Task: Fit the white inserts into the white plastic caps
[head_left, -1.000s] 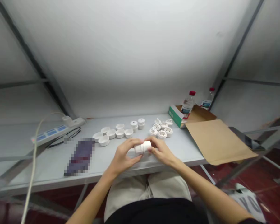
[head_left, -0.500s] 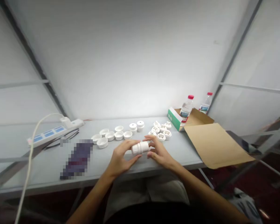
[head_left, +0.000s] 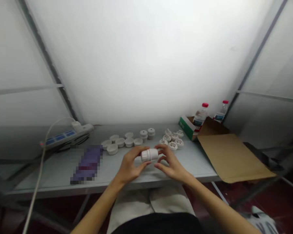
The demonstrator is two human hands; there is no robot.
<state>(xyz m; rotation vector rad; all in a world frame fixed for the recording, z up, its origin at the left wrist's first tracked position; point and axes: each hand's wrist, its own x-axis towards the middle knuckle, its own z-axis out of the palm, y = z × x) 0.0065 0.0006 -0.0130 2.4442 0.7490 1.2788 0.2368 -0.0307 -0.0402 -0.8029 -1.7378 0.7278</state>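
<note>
A white two-part cylindrical plastic fitting (head_left: 150, 155) lies sideways above the front of the table, its ribbed end to the left. My left hand (head_left: 131, 164) grips that ribbed end, fingers over the top and thumb beneath. Around the smooth right end, my right hand (head_left: 170, 162) is curved with fingers and thumb apart; whether a fingertip touches it I cannot tell. Beyond the hands stand several white round cups (head_left: 120, 142), two closed white fittings (head_left: 151, 133) with a hole on top, and a cluster of white socket-like pieces (head_left: 172, 146) with metal contacts.
At the left lie a power strip (head_left: 63, 138) with a white cable, black cords and a blurred purple item (head_left: 89, 164). On the right, an open cardboard box (head_left: 234, 156) holds a water bottle (head_left: 200, 118), with another bottle (head_left: 219, 113) behind. A white panel rises behind the table.
The view has shifted slightly, so everything sits a little further right. My left hand still holds the fitting; my right-hand fingers have spread a little around its end.
</note>
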